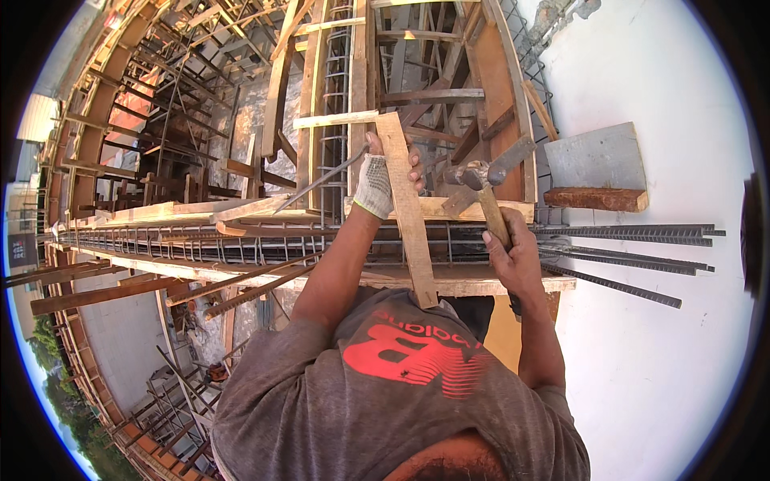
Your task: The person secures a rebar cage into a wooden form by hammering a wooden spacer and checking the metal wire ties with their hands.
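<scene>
My left hand (pixel 374 183), in a white fingerless-looking work glove, is closed round a pale wooden board (pixel 407 212). The board slants from beyond my hand back to my shirt front. A thin dark metal bar (pixel 325 178) runs from beside that hand down to the left; whether my fingers hold it too I cannot tell. A short light wood strip (pixel 335 119) lies crosswise by the board's far end. My right hand (pixel 516 255) grips the wooden handle of a hammer (pixel 492 210). The hammer's metal head is raised to the right of the board.
Below my hands a long timber form (pixel 176 258) holds a cage of steel bars. Several ribbed bar ends (pixel 634 232) stick out at right, before a white wall (pixel 674 337). A grey panel (pixel 597 159) leans there. Timber framing (pixel 317 88) with deep gaps stretches ahead and left.
</scene>
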`<state>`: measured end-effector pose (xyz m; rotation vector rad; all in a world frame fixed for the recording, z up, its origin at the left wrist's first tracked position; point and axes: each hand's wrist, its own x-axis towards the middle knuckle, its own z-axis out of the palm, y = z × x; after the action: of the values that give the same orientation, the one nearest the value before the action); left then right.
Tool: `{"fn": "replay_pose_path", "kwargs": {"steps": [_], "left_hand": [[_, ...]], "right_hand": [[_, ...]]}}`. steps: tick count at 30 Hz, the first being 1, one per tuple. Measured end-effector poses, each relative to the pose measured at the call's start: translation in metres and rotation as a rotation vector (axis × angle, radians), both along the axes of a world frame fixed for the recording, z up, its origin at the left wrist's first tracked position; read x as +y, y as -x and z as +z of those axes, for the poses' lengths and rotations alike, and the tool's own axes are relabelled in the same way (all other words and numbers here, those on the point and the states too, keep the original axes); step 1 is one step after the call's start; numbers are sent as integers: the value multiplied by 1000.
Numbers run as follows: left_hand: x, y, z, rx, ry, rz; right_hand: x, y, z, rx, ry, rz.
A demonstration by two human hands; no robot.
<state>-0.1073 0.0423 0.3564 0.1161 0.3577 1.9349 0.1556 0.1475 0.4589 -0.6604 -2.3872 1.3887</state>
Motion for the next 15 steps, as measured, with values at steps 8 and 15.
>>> {"fn": "replay_pose_path", "kwargs": {"steps": [8, 15], "left_hand": [[43, 12, 35, 88, 19, -148], [43, 19, 26, 135, 112, -271]], "right_hand": [[-12, 61, 100, 1047, -259, -93], [16, 70, 84, 287, -364, -319]]}}
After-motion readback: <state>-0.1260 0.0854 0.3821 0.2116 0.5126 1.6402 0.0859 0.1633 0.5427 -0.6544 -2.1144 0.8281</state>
